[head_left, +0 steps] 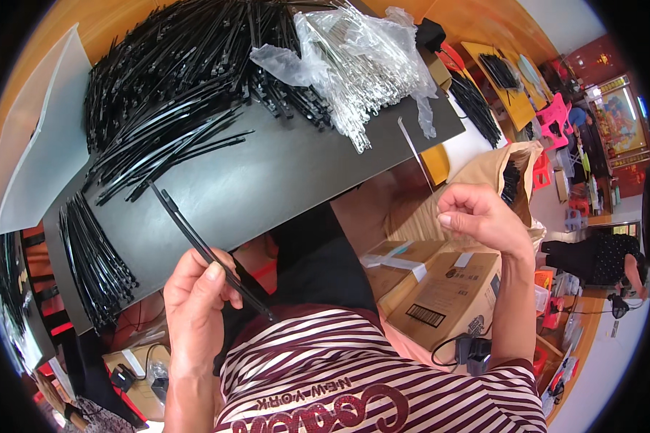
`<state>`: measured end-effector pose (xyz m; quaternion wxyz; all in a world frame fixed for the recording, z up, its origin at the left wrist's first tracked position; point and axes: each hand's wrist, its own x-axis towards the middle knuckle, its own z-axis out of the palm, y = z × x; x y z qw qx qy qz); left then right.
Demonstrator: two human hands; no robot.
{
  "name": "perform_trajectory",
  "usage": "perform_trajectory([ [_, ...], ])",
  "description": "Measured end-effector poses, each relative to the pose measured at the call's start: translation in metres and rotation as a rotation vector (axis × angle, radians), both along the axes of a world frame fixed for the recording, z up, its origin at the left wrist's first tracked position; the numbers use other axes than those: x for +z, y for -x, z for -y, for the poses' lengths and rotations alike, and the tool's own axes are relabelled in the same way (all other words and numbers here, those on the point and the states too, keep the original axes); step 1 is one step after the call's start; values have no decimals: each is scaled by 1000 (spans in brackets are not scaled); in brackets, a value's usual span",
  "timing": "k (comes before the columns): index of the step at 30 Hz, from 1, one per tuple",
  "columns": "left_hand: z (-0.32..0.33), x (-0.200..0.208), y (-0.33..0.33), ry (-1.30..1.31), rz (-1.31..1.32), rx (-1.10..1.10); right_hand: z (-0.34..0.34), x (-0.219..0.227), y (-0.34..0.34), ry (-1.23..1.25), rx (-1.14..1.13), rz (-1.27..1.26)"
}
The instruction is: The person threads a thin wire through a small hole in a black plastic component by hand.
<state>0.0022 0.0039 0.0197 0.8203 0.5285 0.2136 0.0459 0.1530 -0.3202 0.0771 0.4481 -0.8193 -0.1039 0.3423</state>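
My left hand (193,299) is closed around a long, narrow black strip (184,225), pinched under the thumb. The strip slants from the table's near edge down toward my shirt and has a small block close to its upper end. To the right, my right hand (484,224) pinches a thin silver metal strip (412,148) with a small hooked tip, which points up past the table's right edge. A large heap of similar black strips (173,79) covers the back of the dark table (217,191). Beside it, silver strips (372,76) lie bunched in clear plastic.
A neat row of black strips (94,252) lies at the table's left end. A translucent panel (47,137) stands there. Cardboard boxes (440,299) and a brown paper sack (477,173) sit below my right arm. Another person (592,260) is far right.
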Motion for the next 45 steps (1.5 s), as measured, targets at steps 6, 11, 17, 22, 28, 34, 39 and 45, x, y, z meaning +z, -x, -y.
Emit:
perform_trajectory([
  [6, -1, 8, 3, -62, 26, -43, -100, -21, 29, -382, 183, 90],
  [11, -3, 13, 2, -74, 5, -60, -162, -38, 51, -654, 21, -238],
  [17, -19, 13, 10, -10, 47, -77, -186, -55, 64, -721, 6, -374],
  [22, -23, 13, 13, 50, 45, -84, -193, -58, 67, -815, -18, -567],
  [28, -29, 5, 19, 123, 61, -88, -197, -61, 67, -935, 96, -700],
  [34, -29, 9, 20, 113, 75, -90, -200, -65, 66, -960, 116, -607],
  [39, -27, 9, 21, 77, 87, -95, -203, -70, 69, -1010, 67, -581],
  [45, -29, 9, 23, 148, 72, -112, -202, -76, 74, -1110, 115, -663],
])
